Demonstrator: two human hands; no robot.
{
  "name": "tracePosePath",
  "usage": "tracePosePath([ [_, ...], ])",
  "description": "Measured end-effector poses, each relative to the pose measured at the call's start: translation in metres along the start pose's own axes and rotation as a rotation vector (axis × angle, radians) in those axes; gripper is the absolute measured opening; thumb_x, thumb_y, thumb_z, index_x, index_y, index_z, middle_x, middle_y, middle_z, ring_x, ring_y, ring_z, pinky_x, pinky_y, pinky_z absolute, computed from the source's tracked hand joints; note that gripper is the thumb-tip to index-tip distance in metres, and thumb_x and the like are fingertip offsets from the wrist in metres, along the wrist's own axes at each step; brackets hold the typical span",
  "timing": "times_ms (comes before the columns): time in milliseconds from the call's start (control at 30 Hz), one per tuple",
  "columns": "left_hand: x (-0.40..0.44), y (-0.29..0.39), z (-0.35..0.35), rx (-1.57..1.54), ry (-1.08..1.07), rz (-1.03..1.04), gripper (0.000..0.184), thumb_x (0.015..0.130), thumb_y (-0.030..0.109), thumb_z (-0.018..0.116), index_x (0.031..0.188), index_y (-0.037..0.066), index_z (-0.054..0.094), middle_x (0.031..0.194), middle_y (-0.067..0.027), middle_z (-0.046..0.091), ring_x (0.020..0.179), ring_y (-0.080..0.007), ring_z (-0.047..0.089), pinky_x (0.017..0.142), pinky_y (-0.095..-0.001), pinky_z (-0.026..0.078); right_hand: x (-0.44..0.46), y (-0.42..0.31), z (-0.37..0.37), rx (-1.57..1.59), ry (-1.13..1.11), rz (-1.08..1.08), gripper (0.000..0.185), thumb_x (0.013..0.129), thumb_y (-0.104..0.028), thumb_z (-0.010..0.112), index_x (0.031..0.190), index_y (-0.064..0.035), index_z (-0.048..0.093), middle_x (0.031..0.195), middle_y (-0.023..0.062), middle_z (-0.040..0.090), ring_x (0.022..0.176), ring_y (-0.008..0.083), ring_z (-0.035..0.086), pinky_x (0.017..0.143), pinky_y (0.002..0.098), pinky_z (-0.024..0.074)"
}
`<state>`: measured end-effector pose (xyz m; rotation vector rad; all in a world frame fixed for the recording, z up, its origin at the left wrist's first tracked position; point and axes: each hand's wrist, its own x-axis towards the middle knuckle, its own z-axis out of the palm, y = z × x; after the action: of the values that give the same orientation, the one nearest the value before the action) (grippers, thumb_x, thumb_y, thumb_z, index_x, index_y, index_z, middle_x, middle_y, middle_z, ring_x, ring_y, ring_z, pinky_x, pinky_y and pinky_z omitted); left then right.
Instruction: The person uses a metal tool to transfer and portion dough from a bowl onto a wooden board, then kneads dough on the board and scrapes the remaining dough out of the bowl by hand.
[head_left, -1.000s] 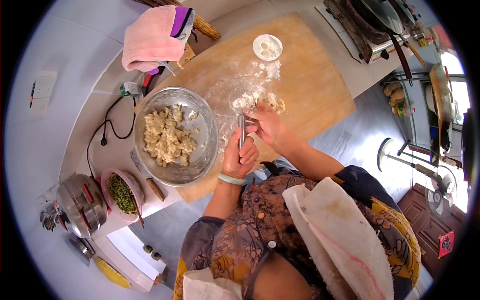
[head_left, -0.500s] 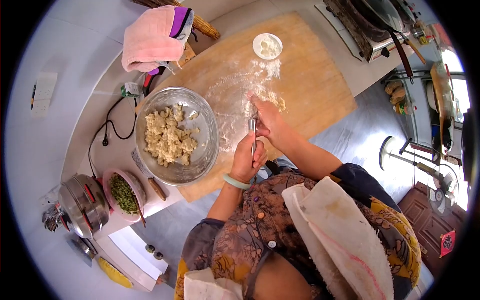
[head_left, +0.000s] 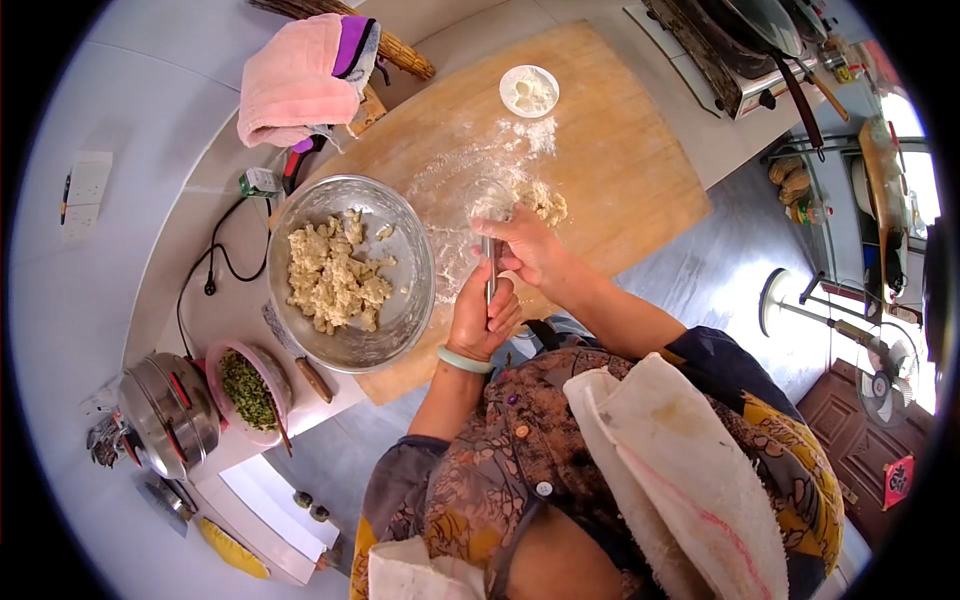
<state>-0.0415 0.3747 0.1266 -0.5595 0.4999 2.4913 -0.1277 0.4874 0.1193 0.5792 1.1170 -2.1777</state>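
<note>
My left hand [head_left: 484,312] is wrapped round the metal handle of a whisk [head_left: 489,262], held over the near side of a floured wooden board [head_left: 620,130]. Close above it, my right hand [head_left: 526,246] has its fingers closed about the whisk's neck and the base of its wire loops. Beyond my fingers the wires are faint against the flour. Crumbly dough [head_left: 545,203] lies on the board just past my right hand. To the left, a big steel bowl [head_left: 408,300] holds rough lumps of dough [head_left: 335,272].
A small white bowl of flour [head_left: 529,91] stands at the board's far side. Left of the steel bowl are a knife [head_left: 313,380], a pink basin of chopped greens [head_left: 248,390] and a steel pot [head_left: 168,412]. A pink towel [head_left: 297,80] hangs back left; a stove [head_left: 745,85] stands back right.
Both hands have shifted slightly left with the whisk. My right hand's raised fingers have come down from the whisk's wires toward its neck, so the wire loops show more.
</note>
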Motion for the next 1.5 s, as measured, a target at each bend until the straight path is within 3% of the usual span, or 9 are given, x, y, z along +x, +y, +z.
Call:
tracePosePath([
  [67, 0.0, 0.0, -0.001, 0.012, 0.003, -0.005, 0.04, 0.103, 0.037, 0.034, 0.108, 0.005, 0.058, 0.047, 0.0048, 0.033, 0.033, -0.0062, 0.025, 0.035, -0.0207, 0.022, 0.007, 0.004, -0.007, -0.026, -0.082, -0.022, 0.048, 0.08, -0.015, 0.077, 0.111, 0.004, 0.045, 0.092, 0.0142, 0.055, 0.069, 0.02, 0.064, 0.042, 0.0255, 0.0482],
  [267, 0.001, -0.005, 0.016, 0.306, 0.11, 0.028, 0.04, 0.103, 0.04, 0.035, 0.106, 0.006, 0.056, 0.048, 0.0039, 0.032, 0.036, -0.0075, 0.026, 0.037, -0.0226, 0.023, 0.009, -0.004, 0.0, -0.16, 0.165, 0.071, 0.037, 0.081, -0.028, 0.077, 0.096, -0.0003, 0.056, 0.076, 0.0093, 0.058, 0.053, 0.0176, 0.06, 0.041, 0.0266, 0.048],
  [467, 0.004, -0.012, 0.017, 0.436, 0.193, 0.061, 0.041, 0.102, 0.042, 0.036, 0.105, 0.006, 0.055, 0.049, 0.0031, 0.032, 0.037, -0.0078, 0.026, 0.039, -0.024, 0.024, 0.017, -0.004, -0.008, -0.191, 0.207, 0.067, 0.044, 0.083, -0.04, 0.073, 0.09, -0.0005, 0.056, 0.062, 0.0042, 0.051, 0.046, 0.0168, 0.057, 0.037, 0.0277, 0.0455],
  [567, 0.005, -0.01, 0.015, 0.411, 0.188, 0.046, 0.041, 0.102, 0.042, 0.036, 0.106, 0.005, 0.055, 0.05, 0.0033, 0.033, 0.037, -0.0081, 0.026, 0.039, -0.0236, 0.024, 0.005, -0.017, -0.002, -0.177, 0.124, 0.138, 0.051, 0.083, -0.041, 0.072, 0.101, 0.0014, 0.051, 0.071, 0.0059, 0.052, 0.052, 0.0169, 0.059, 0.038, 0.0274, 0.0456],
  [767, 0.005, 0.002, 0.015, 0.332, 0.167, -0.027, 0.042, 0.102, 0.042, 0.037, 0.106, 0.004, 0.056, 0.049, 0.0037, 0.034, 0.036, -0.0078, 0.026, 0.039, -0.023, 0.024, 0.018, -0.001, -0.02, -0.242, 0.048, 0.026, 0.057, 0.082, -0.025, 0.075, 0.116, 0.0003, 0.037, 0.083, 0.0091, 0.054, 0.063, 0.0188, 0.062, 0.043, 0.0304, 0.0489],
  [967, 0.004, 0.005, 0.015, 0.364, 0.148, -0.028, 0.042, 0.103, 0.039, 0.036, 0.106, 0.002, 0.055, 0.049, 0.004, 0.035, 0.035, -0.0074, 0.027, 0.038, -0.0233, 0.024, 0.005, -0.011, -0.024, -0.264, -0.045, 0.011, 0.058, 0.078, -0.015, 0.077, 0.12, -0.0004, 0.039, 0.086, 0.0086, 0.054, 0.065, 0.0175, 0.059, 0.046, 0.0299, 0.0468],
  [1067, 0.004, 0.001, 0.016, 0.419, 0.204, -0.017, 0.04, 0.102, 0.038, 0.038, 0.103, 0.001, 0.055, 0.05, 0.0029, 0.035, 0.036, -0.0077, 0.027, 0.038, -0.0239, 0.024, 0.011, -0.002, -0.023, -0.27, -0.039, -0.161, 0.059, 0.077, -0.014, 0.076, 0.121, 0.0019, 0.04, 0.087, 0.0096, 0.054, 0.063, 0.0173, 0.058, 0.046, 0.0283, 0.0447],
  [1267, 0.004, -0.005, 0.016, 0.701, 0.315, 0.073, 0.039, 0.102, 0.036, 0.039, 0.1, 0.001, 0.055, 0.049, 0.0021, 0.037, 0.035, -0.0077, 0.031, 0.036, -0.0238, 0.025, 0.007, -0.011, 0.002, -0.348, 0.098, -0.133, 0.067, 0.078, -0.02, 0.076, 0.126, 0.0074, 0.037, 0.087, 0.012, 0.054, 0.061, 0.0179, 0.057, 0.05, 0.03, 0.0483],
  [1500, 0.006, -0.019, 0.005, 1.019, 0.303, 0.264, 0.038, 0.102, 0.034, 0.042, 0.099, -0.001, 0.057, 0.05, 0.0007, 0.043, 0.037, -0.0078, 0.037, 0.036, -0.0243, 0.03, 0.027, -0.008, -0.003, -0.181, 0.131, -0.003, 0.05, 0.084, -0.034, 0.067, 0.118, -0.0012, 0.05, 0.085, 0.0161, 0.058, 0.068, 0.0252, 0.063, 0.054, 0.0343, 0.0551],
])
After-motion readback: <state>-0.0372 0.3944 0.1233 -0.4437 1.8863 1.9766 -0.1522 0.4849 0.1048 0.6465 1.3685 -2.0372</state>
